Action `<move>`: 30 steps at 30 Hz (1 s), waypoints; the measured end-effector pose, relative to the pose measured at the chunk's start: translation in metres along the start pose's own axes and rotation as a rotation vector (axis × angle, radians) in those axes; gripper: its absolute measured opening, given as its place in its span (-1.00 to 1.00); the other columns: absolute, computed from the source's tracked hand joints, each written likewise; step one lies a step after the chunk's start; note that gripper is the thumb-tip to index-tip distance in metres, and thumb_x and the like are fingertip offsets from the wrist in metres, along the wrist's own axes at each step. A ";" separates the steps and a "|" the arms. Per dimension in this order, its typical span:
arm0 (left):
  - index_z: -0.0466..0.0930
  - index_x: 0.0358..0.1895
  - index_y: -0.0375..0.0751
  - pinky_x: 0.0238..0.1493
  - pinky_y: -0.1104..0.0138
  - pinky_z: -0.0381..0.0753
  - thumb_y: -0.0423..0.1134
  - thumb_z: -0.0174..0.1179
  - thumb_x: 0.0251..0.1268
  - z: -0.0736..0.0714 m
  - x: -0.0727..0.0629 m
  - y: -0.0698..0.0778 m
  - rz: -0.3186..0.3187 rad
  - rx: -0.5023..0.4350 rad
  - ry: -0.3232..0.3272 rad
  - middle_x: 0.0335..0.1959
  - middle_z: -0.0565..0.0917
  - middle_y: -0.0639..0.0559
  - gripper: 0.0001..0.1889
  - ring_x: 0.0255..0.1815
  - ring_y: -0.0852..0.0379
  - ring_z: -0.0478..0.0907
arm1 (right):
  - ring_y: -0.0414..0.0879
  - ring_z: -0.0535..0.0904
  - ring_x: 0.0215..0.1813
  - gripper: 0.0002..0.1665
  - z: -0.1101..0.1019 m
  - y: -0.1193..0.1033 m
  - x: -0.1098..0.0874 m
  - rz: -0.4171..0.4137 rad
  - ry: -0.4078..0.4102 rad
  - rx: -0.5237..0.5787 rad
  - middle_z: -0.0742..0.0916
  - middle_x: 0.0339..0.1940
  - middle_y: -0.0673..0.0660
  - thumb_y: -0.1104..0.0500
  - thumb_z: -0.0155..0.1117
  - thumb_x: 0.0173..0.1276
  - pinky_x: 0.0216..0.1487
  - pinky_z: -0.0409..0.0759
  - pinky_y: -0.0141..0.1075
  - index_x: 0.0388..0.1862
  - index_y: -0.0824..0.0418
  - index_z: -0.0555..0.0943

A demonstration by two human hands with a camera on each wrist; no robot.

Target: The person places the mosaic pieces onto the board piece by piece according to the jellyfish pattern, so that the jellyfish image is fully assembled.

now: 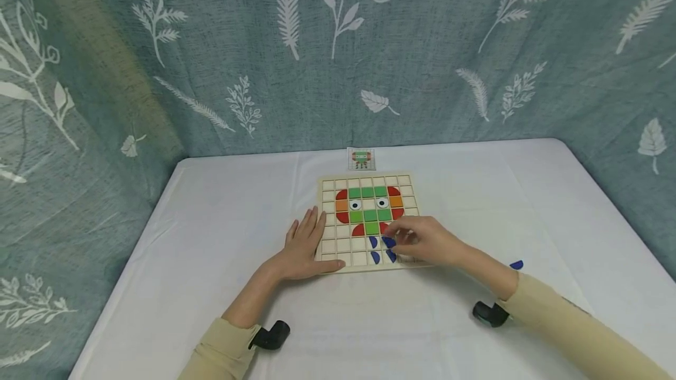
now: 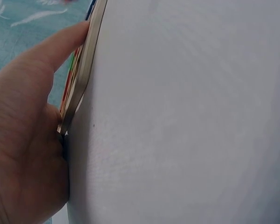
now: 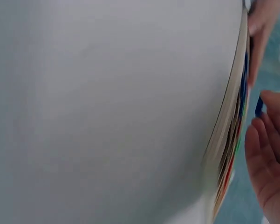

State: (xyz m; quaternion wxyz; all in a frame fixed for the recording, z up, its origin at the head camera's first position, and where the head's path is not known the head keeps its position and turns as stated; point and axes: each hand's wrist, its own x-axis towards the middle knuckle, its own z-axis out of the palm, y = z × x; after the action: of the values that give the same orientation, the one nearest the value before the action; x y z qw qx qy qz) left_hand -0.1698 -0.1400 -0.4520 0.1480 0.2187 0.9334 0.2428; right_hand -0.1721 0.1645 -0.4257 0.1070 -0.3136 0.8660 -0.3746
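A pale wooden grid board [image 1: 330, 246] lies on the table, with red, green and orange pieces and two eye tiles forming a face-like pattern. Several blue rounded pieces [image 1: 375, 257] are in its lower cells. My left hand [image 1: 298, 254] rests along the board's left side, fingers straight, its thumb against the front edge. In the left wrist view that thumb [image 2: 67, 44] touches the board's side. Over the lower right of the board, my right hand [image 1: 425, 240] pinches a small blue piece [image 3: 259, 106] between thumb and fingertips. The right hand hides some cells.
A small picture card [image 1: 361, 159] showing a similar coloured figure lies behind the board. One loose blue piece [image 1: 516, 264] is on the white tablecloth [image 1: 237, 192], beside the right forearm. A patterned green-blue curtain [image 1: 237, 28] hangs behind the table.
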 end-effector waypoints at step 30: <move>-0.26 0.55 -0.36 0.45 -0.08 -0.41 0.27 0.25 0.14 -0.003 -0.001 0.003 -0.005 -0.026 -0.003 0.58 -0.33 -0.24 0.18 0.57 -0.09 -0.46 | -0.21 0.55 -0.25 -0.86 -0.041 0.017 -0.055 0.116 0.105 -0.169 0.68 -0.29 -0.08 0.23 0.39 0.28 -0.29 0.59 -0.35 -0.17 0.18 0.68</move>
State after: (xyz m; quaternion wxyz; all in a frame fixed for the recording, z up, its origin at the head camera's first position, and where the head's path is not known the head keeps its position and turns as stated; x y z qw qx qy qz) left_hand -0.1692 -0.1388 -0.4480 0.1526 0.2150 0.9305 0.2541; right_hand -0.1541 0.2315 -0.4125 0.0560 -0.2509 0.9155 -0.3094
